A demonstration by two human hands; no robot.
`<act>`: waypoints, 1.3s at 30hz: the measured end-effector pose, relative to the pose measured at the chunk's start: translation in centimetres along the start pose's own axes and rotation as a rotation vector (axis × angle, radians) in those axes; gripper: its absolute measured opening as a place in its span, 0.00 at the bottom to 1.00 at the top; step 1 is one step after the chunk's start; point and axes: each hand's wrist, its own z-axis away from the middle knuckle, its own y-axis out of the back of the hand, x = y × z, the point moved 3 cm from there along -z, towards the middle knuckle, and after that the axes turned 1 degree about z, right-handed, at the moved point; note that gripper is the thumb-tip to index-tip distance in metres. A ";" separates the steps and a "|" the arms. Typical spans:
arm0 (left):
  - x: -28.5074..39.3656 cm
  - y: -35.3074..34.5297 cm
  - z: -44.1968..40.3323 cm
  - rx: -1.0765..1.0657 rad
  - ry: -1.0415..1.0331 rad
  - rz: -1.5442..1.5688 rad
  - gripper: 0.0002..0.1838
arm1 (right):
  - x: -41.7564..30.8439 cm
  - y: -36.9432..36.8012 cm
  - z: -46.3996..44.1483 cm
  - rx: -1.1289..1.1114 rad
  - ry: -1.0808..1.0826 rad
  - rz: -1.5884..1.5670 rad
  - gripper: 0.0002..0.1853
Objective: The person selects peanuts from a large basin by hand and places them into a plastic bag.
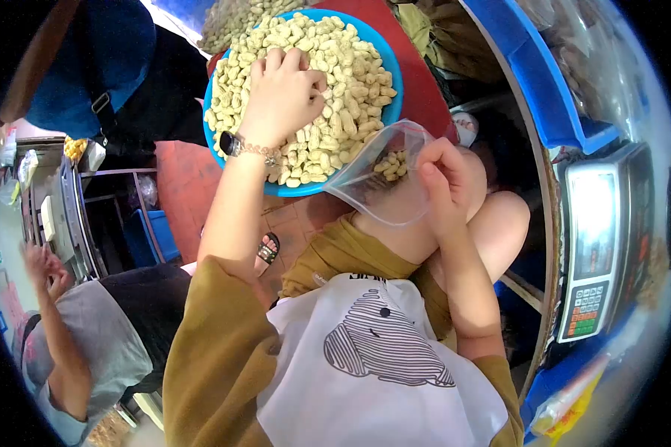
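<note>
A blue basin (397, 71) is heaped with pale unshelled peanuts (350, 123). My left hand (285, 97), with a watch on its wrist, lies palm down on the heap, its fingers curled into the peanuts and their tips partly hidden. At the basin's near right side, my right hand (447, 186) pinches the rim of a clear plastic bag (395, 208). The bag's mouth gapes toward the basin, and some peanuts show inside it, above my thigh.
More peanuts (235, 22) lie behind the basin. On the right are a blue tray (533, 74) and a digital scale (593, 231) with a keypad. Another person (89, 335) is at the left, hands raised. A red surface (425, 82) lies beside the basin.
</note>
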 end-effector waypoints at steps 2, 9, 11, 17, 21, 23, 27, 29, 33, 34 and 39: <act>0.2 0.1 -0.5 -0.017 -0.051 -0.014 0.03 | -0.9 0.1 -0.3 -0.027 0.012 0.044 0.08; 0.8 0.2 -1.9 -0.138 -0.099 -0.037 0.12 | -0.4 0.2 0.0 -0.030 -0.030 0.039 0.05; 0.6 0.2 -1.9 -0.157 -0.097 -0.010 0.13 | -0.2 0.2 0.0 -0.024 -0.005 0.045 0.05; -0.3 0.5 -1.4 0.028 -0.033 0.208 0.11 | -0.3 0.2 0.0 -0.022 0.002 0.086 0.04; -2.0 -0.1 -0.4 0.082 0.352 1.422 0.11 | -0.4 0.1 0.1 -0.007 -0.037 0.049 0.04; -1.5 0.9 1.0 0.171 0.509 1.754 0.14 | -1.4 0.1 -0.3 -0.048 0.047 0.159 0.05; -1.0 1.4 3.2 0.374 0.396 2.199 0.12 | -1.4 0.1 -0.5 -0.085 0.070 0.192 0.07; -0.9 1.6 3.9 0.405 0.394 2.233 0.10 | -1.4 0.0 -0.4 -0.080 0.029 0.170 0.07; -1.2 2.3 4.3 0.445 0.359 2.040 0.11 | -0.8 0.1 -0.2 -0.073 -0.041 0.132 0.07; -1.9 2.1 4.5 0.468 0.381 1.640 0.11 | -0.7 0.1 -0.2 -0.065 -0.043 0.127 0.07; -4.4 1.9 5.2 0.277 0.441 0.604 0.15 | -0.2 0.1 -0.2 -0.049 -0.050 0.125 0.08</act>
